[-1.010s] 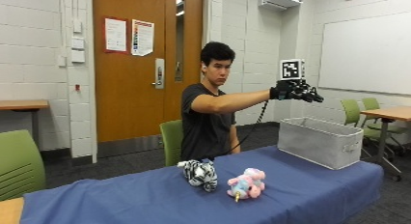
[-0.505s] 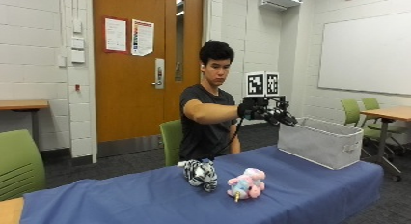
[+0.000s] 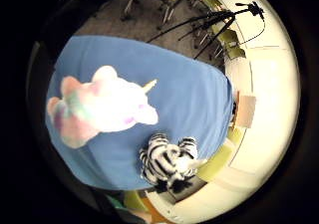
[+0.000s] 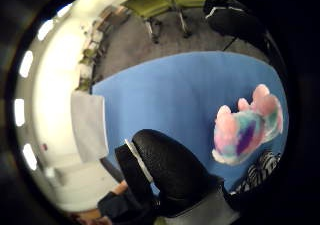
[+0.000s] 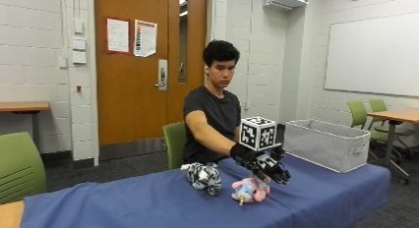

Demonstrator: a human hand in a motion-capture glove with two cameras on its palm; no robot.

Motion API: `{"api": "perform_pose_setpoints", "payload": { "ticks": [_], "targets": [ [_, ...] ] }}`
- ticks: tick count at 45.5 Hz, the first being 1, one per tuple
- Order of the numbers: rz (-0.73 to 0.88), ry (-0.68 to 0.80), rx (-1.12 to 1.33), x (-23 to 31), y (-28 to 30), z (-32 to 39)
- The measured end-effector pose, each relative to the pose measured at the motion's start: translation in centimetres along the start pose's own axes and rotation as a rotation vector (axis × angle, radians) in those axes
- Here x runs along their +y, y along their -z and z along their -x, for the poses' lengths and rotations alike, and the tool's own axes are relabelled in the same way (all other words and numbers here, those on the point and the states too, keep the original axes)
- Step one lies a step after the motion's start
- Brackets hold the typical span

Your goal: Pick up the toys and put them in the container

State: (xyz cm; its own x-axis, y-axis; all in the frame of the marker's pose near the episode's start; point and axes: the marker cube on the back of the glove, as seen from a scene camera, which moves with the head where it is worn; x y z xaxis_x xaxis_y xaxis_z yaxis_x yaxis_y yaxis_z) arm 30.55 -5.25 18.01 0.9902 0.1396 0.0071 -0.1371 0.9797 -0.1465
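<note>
On the blue-covered table (image 5: 131,203), working left to right in the outside view: a zebra plush (image 5: 203,176) is lying toward the person's side, a pastel unicorn plush (image 5: 249,190) is lying just beside it nearer the front edge, and a grey fabric container (image 5: 324,143) is sitting at the far right end, well apart from both toys. Neither toy is in the container.

The gloved right hand (image 5: 265,166) is hovering just above the unicorn plush, fingers extended downward and spread, holding nothing. The thumb-side palm view is showing the unicorn plush (image 4: 247,130) off to one side of the glove's thumb (image 4: 170,167), not yet between the digits; the little-finger-side view is showing both toys, unicorn plush (image 3: 102,112) and zebra plush (image 3: 169,162), lying on the cloth.

Assessment: the step in hand appears to be the approach for the unicorn pickup. To do it well, the hand should be centring over the plush body, not the horn or legs, keeping the fingers spread until they are straddling it, then closing around the torso while avoiding the zebra lying just beside it.
</note>
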Motion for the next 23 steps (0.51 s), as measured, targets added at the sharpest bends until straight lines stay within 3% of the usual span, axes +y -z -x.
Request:
{"api": "perform_pose_setpoints", "payload": {
  "ticks": [14, 23],
  "targets": [
    [0.101, -0.057, 0.003, 0.8, -5.4, -2.6],
    [0.074, -0.050, 0.027, 2.2, -6.3, -3.1]
  ]
}}
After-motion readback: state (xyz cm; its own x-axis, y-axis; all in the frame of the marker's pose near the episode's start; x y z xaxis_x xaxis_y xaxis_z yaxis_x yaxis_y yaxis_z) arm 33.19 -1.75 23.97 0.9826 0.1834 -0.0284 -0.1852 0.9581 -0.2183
